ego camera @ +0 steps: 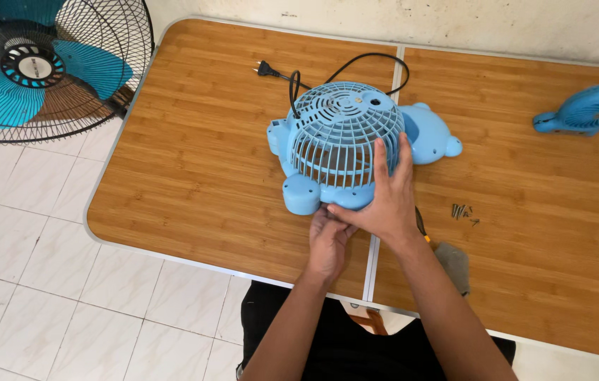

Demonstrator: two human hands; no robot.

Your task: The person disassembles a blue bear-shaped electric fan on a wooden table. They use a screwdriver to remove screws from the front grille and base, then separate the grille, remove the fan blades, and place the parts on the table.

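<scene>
While the right hand (384,201) spreads its fingers over the blue fan's grille (342,134) at the table's (193,176) middle, the left hand (329,236) pinches its near edge; steady pressure should prevent slipping

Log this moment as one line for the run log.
left hand: at near edge of blue fan | right hand: flat on its grille, fingers spread | fan: face-down on wooden table | screws: right of hands

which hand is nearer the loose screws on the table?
Right. The right hand rests on the blue fan housing, just left of the screws; the left hand sits farther left, under the housing's front edge.
</scene>
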